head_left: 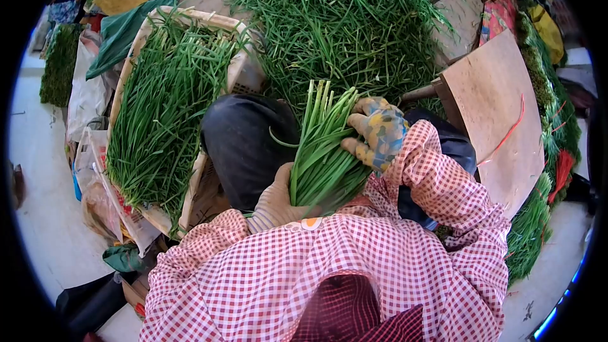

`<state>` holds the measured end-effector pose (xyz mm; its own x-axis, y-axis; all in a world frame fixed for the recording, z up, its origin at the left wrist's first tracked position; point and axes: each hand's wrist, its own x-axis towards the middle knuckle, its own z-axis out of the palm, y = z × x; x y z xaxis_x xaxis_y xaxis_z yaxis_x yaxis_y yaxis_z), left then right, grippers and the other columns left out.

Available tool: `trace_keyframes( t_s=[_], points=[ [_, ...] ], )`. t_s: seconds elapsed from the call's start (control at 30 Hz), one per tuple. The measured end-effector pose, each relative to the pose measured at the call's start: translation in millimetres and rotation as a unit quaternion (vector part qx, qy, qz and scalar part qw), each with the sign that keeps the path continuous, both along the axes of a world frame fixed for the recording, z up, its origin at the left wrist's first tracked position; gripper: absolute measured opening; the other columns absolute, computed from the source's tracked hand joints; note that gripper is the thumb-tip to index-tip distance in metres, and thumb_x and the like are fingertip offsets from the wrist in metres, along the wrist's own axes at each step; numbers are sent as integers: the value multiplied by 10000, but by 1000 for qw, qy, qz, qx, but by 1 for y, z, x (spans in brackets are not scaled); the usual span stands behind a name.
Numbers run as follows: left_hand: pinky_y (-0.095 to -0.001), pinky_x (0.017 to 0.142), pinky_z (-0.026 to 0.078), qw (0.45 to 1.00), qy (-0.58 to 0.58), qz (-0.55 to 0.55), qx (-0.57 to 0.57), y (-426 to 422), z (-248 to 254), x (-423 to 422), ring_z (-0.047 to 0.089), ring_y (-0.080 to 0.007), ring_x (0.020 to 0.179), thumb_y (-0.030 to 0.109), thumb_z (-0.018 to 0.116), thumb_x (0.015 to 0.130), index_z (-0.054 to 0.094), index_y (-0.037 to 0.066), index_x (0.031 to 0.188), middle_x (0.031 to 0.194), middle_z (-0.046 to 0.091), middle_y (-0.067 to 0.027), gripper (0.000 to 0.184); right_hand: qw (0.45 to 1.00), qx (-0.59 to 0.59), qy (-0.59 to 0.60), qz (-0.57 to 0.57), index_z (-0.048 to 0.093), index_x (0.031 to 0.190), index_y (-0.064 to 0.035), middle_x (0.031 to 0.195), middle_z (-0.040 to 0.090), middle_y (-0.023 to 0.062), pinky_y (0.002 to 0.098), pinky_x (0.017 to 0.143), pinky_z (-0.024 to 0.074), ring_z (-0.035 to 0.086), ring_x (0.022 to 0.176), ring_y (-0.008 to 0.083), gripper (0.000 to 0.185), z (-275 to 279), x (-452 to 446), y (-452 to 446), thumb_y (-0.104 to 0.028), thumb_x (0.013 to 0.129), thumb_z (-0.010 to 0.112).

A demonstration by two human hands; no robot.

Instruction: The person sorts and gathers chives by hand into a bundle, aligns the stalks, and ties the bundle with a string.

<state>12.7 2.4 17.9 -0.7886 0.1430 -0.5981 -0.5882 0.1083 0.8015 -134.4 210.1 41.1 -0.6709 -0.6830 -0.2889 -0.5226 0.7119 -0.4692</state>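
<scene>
A bunch of green garlic chives (323, 152) stands tilted over my lap, its pale cut stem ends at the top. My left hand (275, 197), in a pale glove, is closed round the lower left side of the bunch; some of its fingers are hidden behind the leaves. On the upper right side, my right hand (378, 132), in a glove with blue and yellow patches, has its fingers curled against the stems and leaves. One loose leaf (282, 139) bends out to the left of the bunch.
A large heap of chives (348, 25) lies on the floor ahead. At left, a pale plastic crate (244, 66) holds more chives. At right is a brown board (494, 120) with red ties (506, 133) on it, and bundled chives (531, 228) beyond. A green cloth (130, 31) hangs by the crate.
</scene>
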Motion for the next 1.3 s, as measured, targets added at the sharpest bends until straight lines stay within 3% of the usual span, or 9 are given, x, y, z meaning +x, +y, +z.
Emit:
trace_keyframes(
  t_s=[0.4, 0.73, 0.83, 0.93, 1.0, 1.1, 1.13, 1.2, 1.3],
  points=[
    [-337, 980, 450, 996, -19, -73, -37, -8, -16, -3, 575, -230, 1101, 261, 869, 624, 261, 32, 1363, 1186, 580, -145, 985, 980, 118, -116, 107, 627, 1145, -63, 1096, 581, 152, 437, 939, 408, 521, 1076, 337, 479, -2, -25, -15, -445, 857, 611],
    [-363, 1022, 415, 989, 5, -106, -99, -16, -16, -4, 518, -334, 1215, 322, 848, 641, 72, 42, 1477, 1308, 512, -233, 1174, 935, 236, -98, 247, 585, 1074, -108, 1005, 621, 103, 399, 772, 511, 621, 918, 298, 227, -34, -45, -39, -251, 910, 520],
    [-358, 1039, 399, 985, 35, -110, -129, -19, -22, 2, 497, -342, 1243, 312, 842, 650, 54, 44, 1481, 1325, 498, -245, 1176, 920, 327, -122, 177, 570, 1147, -83, 1081, 625, 116, 384, 784, 510, 620, 957, 290, 314, -58, -69, -39, -302, 950, 462],
    [-351, 1055, 381, 986, -15, -114, -119, -21, -16, -1, 484, -358, 1255, 310, 842, 656, 46, 46, 1483, 1327, 491, -254, 1178, 923, 235, -263, -156, 526, 1218, -17, 1059, 631, 142, 375, 830, 495, 611, 984, 276, 426, -61, -84, -35, -353, 993, 394],
    [-351, 1064, 371, 989, 6, -105, -107, -23, -19, 4, 474, -352, 1267, 304, 838, 669, 45, 47, 1483, 1339, 479, -252, 1165, 939, 297, -166, -41, 559, 1018, -46, 924, 617, 142, 373, 785, 508, 611, 884, 259, 218, -83, -107, -27, -231, 992, 445],
    [-354, 1074, 358, 993, 54, -85, -68, -21, -31, 14, 452, -336, 1289, 288, 833, 689, 50, 46, 1484, 1365, 453, -243, 1142, 693, 37, -410, -592, 506, 1209, -45, 1011, 602, 112, 305, 697, 519, 581, 839, 179, 286, -188, -148, 37, -226, 1002, 426],
    [-354, 1076, 356, 993, 65, -81, -55, -19, -32, 14, 447, -320, 1295, 273, 831, 696, 66, 43, 1483, 1375, 445, -233, 1122, 693, 42, -411, -591, 506, 1209, -45, 1011, 602, 112, 305, 697, 519, 581, 839, 179, 286, -170, -144, 38, -226, 1002, 426],
    [-354, 1080, 352, 993, 86, -72, -28, -17, -34, 13, 437, -289, 1305, 244, 828, 711, 98, 36, 1482, 1393, 430, -213, 1082, 907, 378, -130, -133, 359, 1420, -55, 1306, 532, 190, 415, 997, 418, 535, 1177, 295, 616, -148, -138, 40, -433, 949, 480],
    [-343, 1079, 353, 995, 37, -8, 88, -7, -41, 7, 444, -261, 1296, 211, 826, 720, 151, 23, 1476, 1391, 438, -197, 1031, 932, 16, -339, -123, 510, 1325, -54, 1345, 513, 184, 413, 1043, 394, 493, 1239, 304, 769, -146, -149, 35, -647, 835, 538]
  ],
)
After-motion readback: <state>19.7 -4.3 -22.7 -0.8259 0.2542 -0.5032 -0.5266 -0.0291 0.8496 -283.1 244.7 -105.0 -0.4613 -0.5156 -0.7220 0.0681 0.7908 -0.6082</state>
